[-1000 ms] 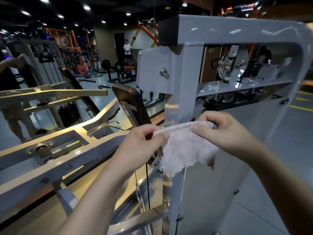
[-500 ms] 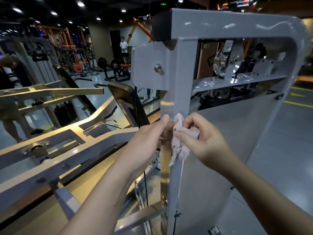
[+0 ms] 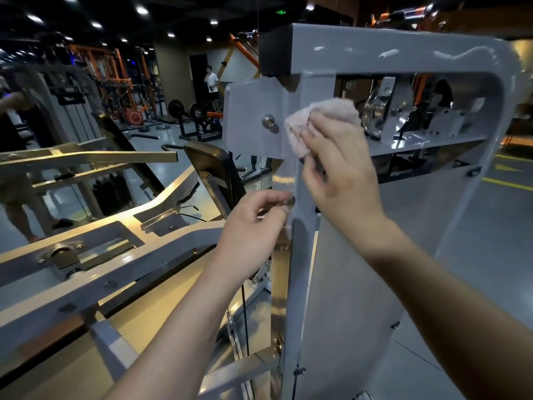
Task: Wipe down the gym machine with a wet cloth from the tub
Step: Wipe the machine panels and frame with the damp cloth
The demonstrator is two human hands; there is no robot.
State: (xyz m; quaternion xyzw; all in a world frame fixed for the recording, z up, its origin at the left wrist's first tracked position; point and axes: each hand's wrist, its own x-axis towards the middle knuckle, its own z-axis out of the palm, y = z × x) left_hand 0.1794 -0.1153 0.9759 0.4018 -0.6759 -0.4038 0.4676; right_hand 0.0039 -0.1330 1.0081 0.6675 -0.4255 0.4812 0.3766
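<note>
Her right hand (image 3: 340, 168) was up high on the machine, and it had the cloth (image 3: 297, 131) bunched between the fingers and the thumb, pressed flat against the grey upright post (image 3: 302, 269). From where I stood the pink wad sat near the head of that post, just below the top beam (image 3: 389, 50) and just to the right of the bolt (image 3: 268, 121) in the side plate (image 3: 251, 116). The pulley (image 3: 375, 114) was close by on the other side, behind the frame opening.

The left hand (image 3: 253, 226) was lower down, at the post's left edge, its fingers loosely curled with nothing in them that I could see. Whether the fingertips were actually on the metal I could not tell. I saw no tub anywhere near.

What mattered, I thought, was how the post ran: straight up and down, with nearly all of its length lying below the cloth. The right hand was the one on the cloth, so any stroke looked to be a pull downward along that axis, towards the person's own body. The left hand lay beside that line, nearer the lower stretch, and I judged it would have to slide away or it would meet the cloth. The beam above carried pale streaks and seemed within reach of the same hand.
</note>
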